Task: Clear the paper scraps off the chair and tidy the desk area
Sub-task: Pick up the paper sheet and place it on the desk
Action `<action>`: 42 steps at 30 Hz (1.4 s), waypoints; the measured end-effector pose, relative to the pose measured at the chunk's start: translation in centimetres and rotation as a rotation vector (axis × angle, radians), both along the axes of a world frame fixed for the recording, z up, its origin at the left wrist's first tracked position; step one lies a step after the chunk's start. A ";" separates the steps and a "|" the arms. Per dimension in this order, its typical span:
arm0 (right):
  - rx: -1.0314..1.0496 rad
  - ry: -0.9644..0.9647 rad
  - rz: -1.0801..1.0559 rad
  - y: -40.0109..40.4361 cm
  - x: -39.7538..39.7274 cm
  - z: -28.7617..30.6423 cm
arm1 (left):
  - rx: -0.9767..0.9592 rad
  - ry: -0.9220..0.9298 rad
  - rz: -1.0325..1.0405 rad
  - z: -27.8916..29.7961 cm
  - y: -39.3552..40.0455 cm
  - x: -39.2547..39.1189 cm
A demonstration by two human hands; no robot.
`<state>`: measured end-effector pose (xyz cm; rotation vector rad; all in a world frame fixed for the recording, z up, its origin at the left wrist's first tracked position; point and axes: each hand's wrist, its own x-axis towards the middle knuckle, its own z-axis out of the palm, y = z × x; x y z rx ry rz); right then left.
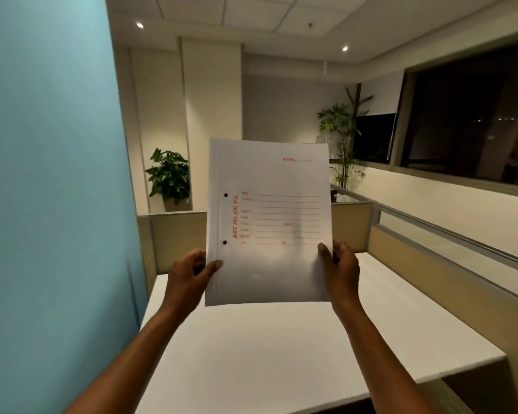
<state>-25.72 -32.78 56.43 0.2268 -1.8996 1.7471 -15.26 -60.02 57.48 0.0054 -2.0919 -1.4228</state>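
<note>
A white file folder with red printed lines and two punched holes near its left edge is held upright in front of me, above the white desk. My left hand grips its lower left edge, thumb on the front. My right hand grips the lower right edge the same way. No chair or paper scraps are in view.
A blue partition wall rises close on the left. Low beige cubicle dividers border the desk at the back and right. Potted plants stand beyond them, and dark windows line the right wall.
</note>
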 end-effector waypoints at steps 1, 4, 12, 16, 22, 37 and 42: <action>-0.004 0.006 0.018 -1.3 0.0 0.7 | 0.002 0.021 0.018 0.5 -1.1 0.3; -0.005 0.026 0.046 -4.0 0.3 2.3 | 0.030 0.060 0.040 1.3 -3.5 0.7; -0.002 0.071 0.046 -8.5 1.0 4.6 | 0.170 0.140 0.083 2.7 -7.1 0.8; 0.011 0.084 0.025 -9.7 1.0 5.4 | 0.217 0.175 0.073 3.4 -8.0 0.7; -0.018 0.087 0.006 -10.7 1.2 6.0 | 0.261 0.200 0.023 3.6 -9.2 0.3; 0.068 0.112 0.038 -10.7 2.5 5.1 | 0.385 0.232 -0.038 2.8 -9.7 -1.8; 0.074 0.069 0.047 -8.7 1.6 4.1 | 0.406 0.233 -0.047 2.1 -8.0 -4.3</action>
